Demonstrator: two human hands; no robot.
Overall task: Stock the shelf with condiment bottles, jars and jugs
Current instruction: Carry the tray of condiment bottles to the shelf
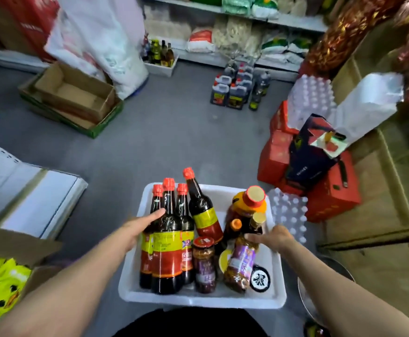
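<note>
A white plastic bin (198, 301) sits right in front of me, above the grey floor. On its left side stand three dark soy sauce bottles (167, 251) with red caps, and a fourth bottle (204, 215) leans behind them. On its right side are a red-lidded chili jar (204, 261), a tilted chili jar (241, 266), a big orange jar (249, 203), a small gold-capped bottle (256, 221) and a black lid (259, 278). My left hand (142, 224) is at the bin's left rim, fingers straight against a soy bottle. My right hand (273, 237) is at the right rim, fingers touching the tilted jar's top.
Dark jugs (235, 91) stand on the floor by a far shelf (247, 18) of bagged goods. Beside them is a second bin of bottles (161, 57). Open cardboard boxes (77, 98) lie at left, red cartons (320, 190) and a water-bottle pack (288, 212) at right.
</note>
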